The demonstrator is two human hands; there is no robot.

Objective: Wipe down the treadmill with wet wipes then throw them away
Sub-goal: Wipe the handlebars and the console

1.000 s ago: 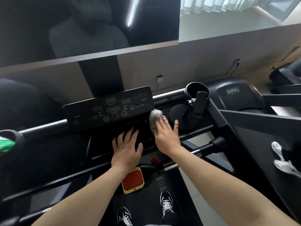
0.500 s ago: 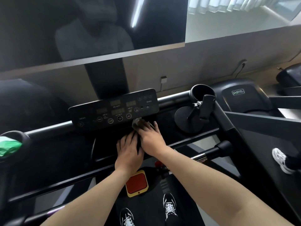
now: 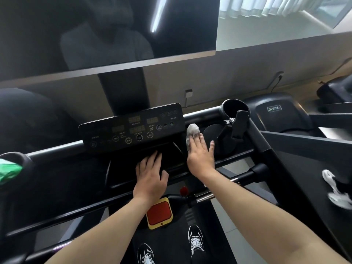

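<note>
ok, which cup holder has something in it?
The left cup holder, at the far left edge: something green sits in it. The right cup holder, by the phone clamp, looks empty.

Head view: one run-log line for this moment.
phase: wiping | right hand: presses crumpled white wet wipe beside black control panel | left hand: flat on black console tray | disposal: not yet

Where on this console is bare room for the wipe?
Free: the tray left of the left hand, under the control panel, and the right cup holder, seemingly empty. Crowded: right hand, wipe and phone clamp sit close; left cup holder holds something green.
</note>
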